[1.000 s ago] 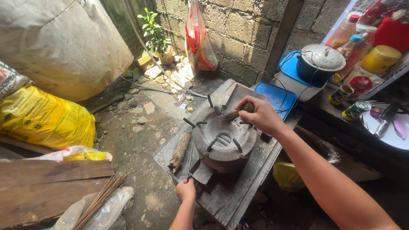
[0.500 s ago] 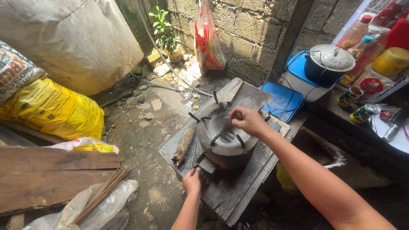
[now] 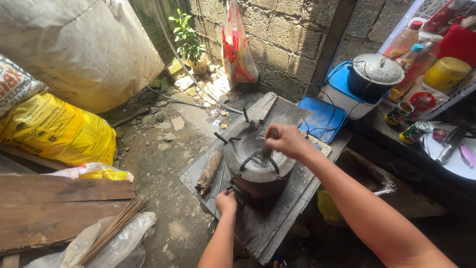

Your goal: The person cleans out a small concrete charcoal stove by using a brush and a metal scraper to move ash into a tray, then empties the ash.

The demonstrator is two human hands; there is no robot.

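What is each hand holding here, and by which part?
The right hand grips the top end of a dark stick-like tool poking into the round stove. The left hand grips something at the stove's base, unclear what.

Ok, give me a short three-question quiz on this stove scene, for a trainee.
1. True or false: the right hand is over the top of the round clay stove.
2. Which lies on the board left of the stove? A) a can B) a short piece of wood C) a pot
3. Where is the left hand?

Key: 1 true; 2 B; 3 at the stove's near lower side, by its opening.
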